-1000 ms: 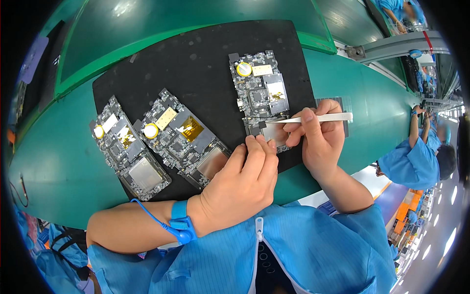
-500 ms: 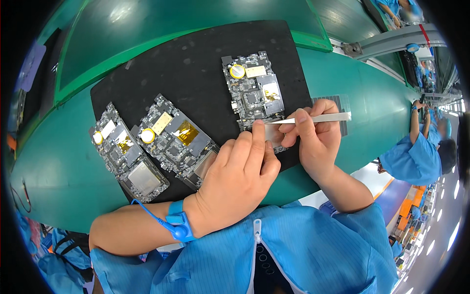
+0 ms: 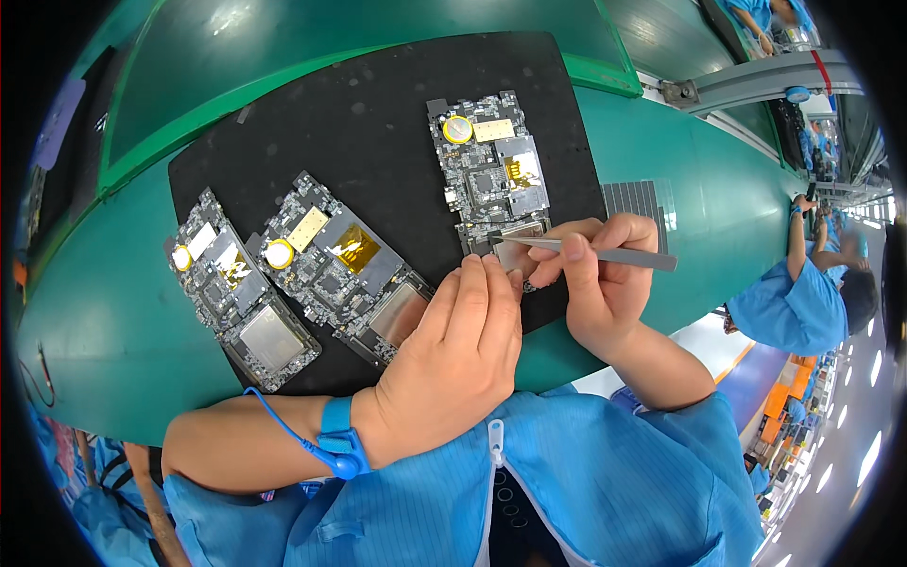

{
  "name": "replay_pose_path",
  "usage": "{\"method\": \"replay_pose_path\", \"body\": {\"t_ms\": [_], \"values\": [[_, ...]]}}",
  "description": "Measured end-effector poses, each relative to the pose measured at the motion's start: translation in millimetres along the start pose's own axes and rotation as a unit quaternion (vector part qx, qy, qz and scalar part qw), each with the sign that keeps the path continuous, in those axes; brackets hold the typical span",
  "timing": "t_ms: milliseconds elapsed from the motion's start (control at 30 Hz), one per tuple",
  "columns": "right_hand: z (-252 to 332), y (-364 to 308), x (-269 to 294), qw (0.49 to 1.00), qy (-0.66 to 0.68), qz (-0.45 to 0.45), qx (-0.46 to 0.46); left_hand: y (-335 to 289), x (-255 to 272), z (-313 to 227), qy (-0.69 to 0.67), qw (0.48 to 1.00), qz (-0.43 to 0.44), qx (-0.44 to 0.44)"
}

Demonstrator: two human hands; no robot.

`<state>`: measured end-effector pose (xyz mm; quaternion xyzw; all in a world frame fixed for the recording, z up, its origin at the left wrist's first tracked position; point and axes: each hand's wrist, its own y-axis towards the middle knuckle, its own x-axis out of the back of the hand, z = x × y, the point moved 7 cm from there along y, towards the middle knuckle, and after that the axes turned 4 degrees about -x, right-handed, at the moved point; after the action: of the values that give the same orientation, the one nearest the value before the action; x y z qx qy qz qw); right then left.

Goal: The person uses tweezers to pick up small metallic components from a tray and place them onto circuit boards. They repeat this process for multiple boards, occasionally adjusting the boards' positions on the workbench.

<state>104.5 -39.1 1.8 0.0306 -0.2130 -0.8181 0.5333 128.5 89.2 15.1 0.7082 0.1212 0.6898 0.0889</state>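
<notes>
A circuit board (image 3: 487, 175) with a yellow-rimmed coin cell and gold tape lies on the black mat. My left hand (image 3: 452, 345), fingers drawn together, holds the board's near left edge; its thumb is mostly hidden. In my right hand (image 3: 607, 288), metal tweezers (image 3: 631, 256) are pinched between thumb and fingers. Their tip points left over the board's near part, beside a silvery metal shield. Whether the tip touches or grips anything is too small to tell. My hands cover the board's near end.
Two similar boards lie tilted on the mat at left: a middle board (image 3: 335, 269) near my left forearm and an outer board (image 3: 244, 293). A sheet of grey strips (image 3: 652, 200) sits right of the black mat (image 3: 368, 118). A blue wrist strap (image 3: 340, 439) trails a cord.
My left index finger has drawn back from the tweezers' tip to the board's near edge. The tweezers have turned, their rear end lower and the tip slightly further left.
</notes>
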Motion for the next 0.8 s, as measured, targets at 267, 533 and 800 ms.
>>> {"method": "replay_pose_path", "body": {"t_ms": [267, 533, 800], "values": [[0.6, -4.5, -2.3, 0.999, -0.038, 0.002, 0.027, 0.9, -1.4, -1.1, 0.03, 0.999, -0.012, -0.016], [3.2, -3.9, 0.3, 0.999, -0.003, 0.004, 0.038, 2.5, 0.3, -0.4, 0.015, 0.999, -0.04, -0.005], [4.5, -3.5, -2.8, 0.996, -0.051, -0.032, 0.059, 4.1, 1.0, 0.6, -0.009, 0.998, -0.059, 0.03]]}}
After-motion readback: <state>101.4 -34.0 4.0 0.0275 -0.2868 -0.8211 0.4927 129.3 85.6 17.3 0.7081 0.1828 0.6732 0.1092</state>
